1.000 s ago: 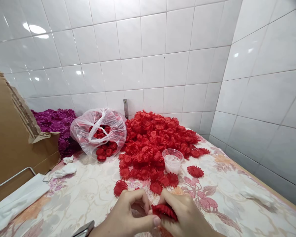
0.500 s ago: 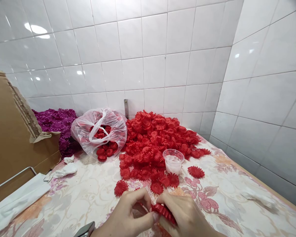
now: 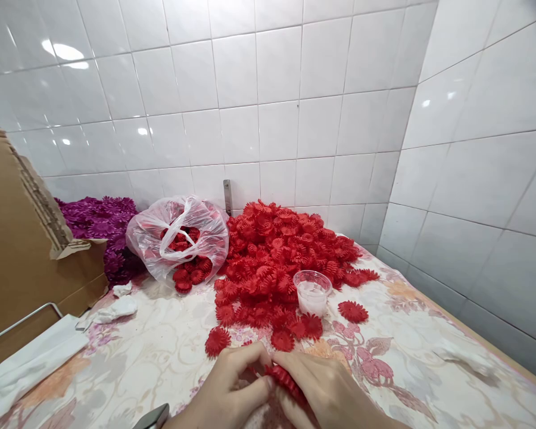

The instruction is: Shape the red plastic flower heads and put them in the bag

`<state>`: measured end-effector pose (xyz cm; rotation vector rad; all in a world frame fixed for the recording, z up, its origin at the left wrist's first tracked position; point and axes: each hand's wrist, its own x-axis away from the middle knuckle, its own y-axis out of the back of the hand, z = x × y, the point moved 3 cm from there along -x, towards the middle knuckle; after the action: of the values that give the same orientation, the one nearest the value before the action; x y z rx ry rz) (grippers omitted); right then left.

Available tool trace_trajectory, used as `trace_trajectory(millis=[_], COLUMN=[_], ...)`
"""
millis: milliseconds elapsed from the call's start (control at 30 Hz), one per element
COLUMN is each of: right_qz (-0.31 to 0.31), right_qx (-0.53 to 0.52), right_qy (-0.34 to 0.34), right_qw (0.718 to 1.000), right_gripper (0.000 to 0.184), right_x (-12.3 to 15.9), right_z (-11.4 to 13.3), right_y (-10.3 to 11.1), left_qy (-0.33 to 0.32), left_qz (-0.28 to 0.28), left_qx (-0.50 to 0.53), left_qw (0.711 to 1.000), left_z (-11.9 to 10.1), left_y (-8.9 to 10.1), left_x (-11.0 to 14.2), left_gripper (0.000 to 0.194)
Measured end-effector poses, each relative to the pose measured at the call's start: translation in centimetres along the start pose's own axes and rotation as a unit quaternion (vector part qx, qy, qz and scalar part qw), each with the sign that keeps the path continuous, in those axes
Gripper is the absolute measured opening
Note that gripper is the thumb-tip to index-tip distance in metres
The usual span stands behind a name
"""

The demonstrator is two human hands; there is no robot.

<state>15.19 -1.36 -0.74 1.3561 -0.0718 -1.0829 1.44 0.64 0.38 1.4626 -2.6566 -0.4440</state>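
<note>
Low in the middle of the view, my left hand (image 3: 239, 384) and my right hand (image 3: 324, 384) meet over one red fabric flower (image 3: 286, 381). The right fingers wrap round it, while the left thumb and forefinger pinch its left edge. Part of the flower is hidden by my fingers. Just beyond my hands lie loose red flowers (image 3: 217, 341) at the front of a large red pile (image 3: 281, 250). A clear plastic cup (image 3: 312, 292) holding something whitish stands against the pile's front right.
A translucent bag (image 3: 138, 235) with red flowers sits left of the pile, near purple flowers (image 3: 100, 223). A cardboard box (image 3: 22, 208) and white paper (image 3: 36, 351) take up the left. Crumpled tissue (image 3: 464, 357) lies right on the floral tablecloth (image 3: 161, 351).
My right hand and the flower have shifted slightly left, closer to my left hand. The left thumb has moved a little left and up along the flower's edge.
</note>
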Motion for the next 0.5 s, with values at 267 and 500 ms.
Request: trace_trajectory(millis=[267, 500], right_qz=[-0.031, -0.050], right_qx=[-0.035, -0.117], right_qy=[-0.008, -0.082], right_qw=[0.999, 0.989], right_gripper=[0.031, 0.028], right_x=[-0.13, -0.14], right_z=[-0.05, -0.36], right_y=[0.66, 0.98], left_qy=[0.019, 0.014], left_qz=[0.010, 0.002], left_qx=[0.023, 0.065], left_qw=[1.000, 0.998], left_z=[-0.36, -0.54], left_y=[0.19, 0.32], left_x=[0.08, 0.07], left_gripper=[0.010, 0.009])
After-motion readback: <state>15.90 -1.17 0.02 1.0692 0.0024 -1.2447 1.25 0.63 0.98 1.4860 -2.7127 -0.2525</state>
